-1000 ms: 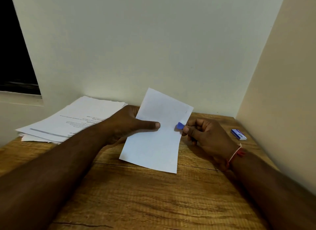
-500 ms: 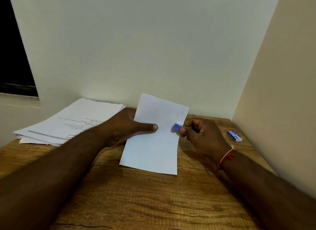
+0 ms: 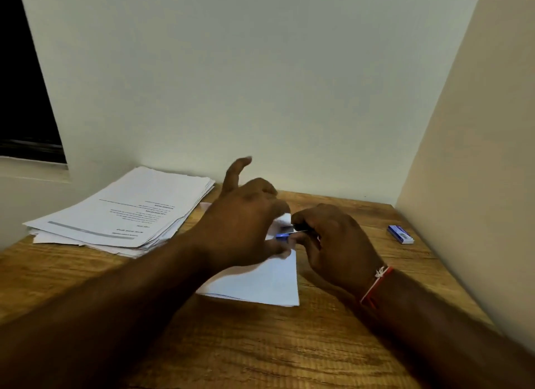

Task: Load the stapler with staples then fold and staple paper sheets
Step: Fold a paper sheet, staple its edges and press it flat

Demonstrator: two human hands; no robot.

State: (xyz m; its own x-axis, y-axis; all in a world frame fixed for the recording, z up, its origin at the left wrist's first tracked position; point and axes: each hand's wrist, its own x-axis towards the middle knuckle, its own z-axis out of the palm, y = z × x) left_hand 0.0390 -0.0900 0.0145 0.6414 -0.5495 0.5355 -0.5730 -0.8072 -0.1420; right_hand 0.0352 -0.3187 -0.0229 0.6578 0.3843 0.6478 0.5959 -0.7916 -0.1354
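Observation:
A folded white paper sheet (image 3: pixel 269 284) lies flat on the wooden table (image 3: pixel 260 345). My right hand (image 3: pixel 333 244), with a red thread on its wrist, grips a small blue stapler (image 3: pixel 282 235) at the sheet's right edge; a thin metal part shows at the stapler's top. My left hand (image 3: pixel 246 223) hovers over the sheet's upper part, blurred, back toward me. Its index finger points up and its thumb reaches down beside the stapler. Most of the stapler is hidden by both hands.
A loose stack of printed papers (image 3: pixel 130 212) lies at the back left of the table. A small blue staple box (image 3: pixel 400 234) sits by the right wall. Walls close the table in at the back and right.
The sheet, held tilted up before, now lies flat. My left hand let go of its left edge and swung right over it toward the stapler. The right hand stayed on the stapler.

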